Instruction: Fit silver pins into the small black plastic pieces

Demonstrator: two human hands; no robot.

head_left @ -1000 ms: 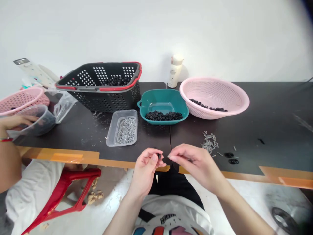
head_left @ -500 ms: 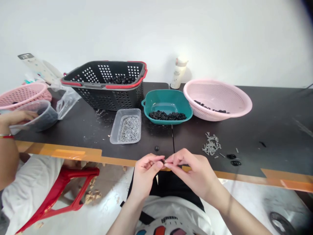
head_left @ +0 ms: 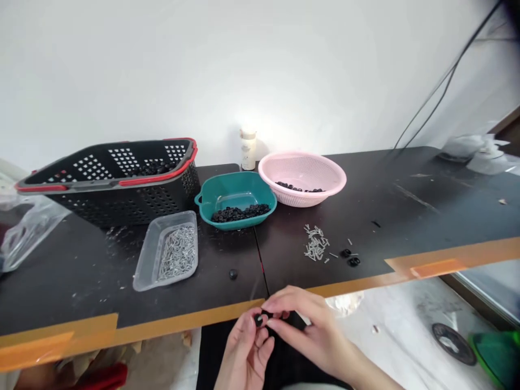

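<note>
A small black ring (head_left: 258, 320) was pinched by the left hand (head_left: 244, 355), and the right hand (head_left: 311, 330) was placed just beside it, its hold unclear.

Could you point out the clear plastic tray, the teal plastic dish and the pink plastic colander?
Clear plastic tray (head_left: 147, 254): head view, left rim.
Teal plastic dish (head_left: 235, 174): head view, back rim.
Pink plastic colander (head_left: 303, 197): head view, front wall.

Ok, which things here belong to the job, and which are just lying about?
Job: left hand, right hand, round black piece between them, clear tray of metal pins, teal plastic bowl of black pieces.
Lying about: white bottle, red-rimmed black basket.
</note>
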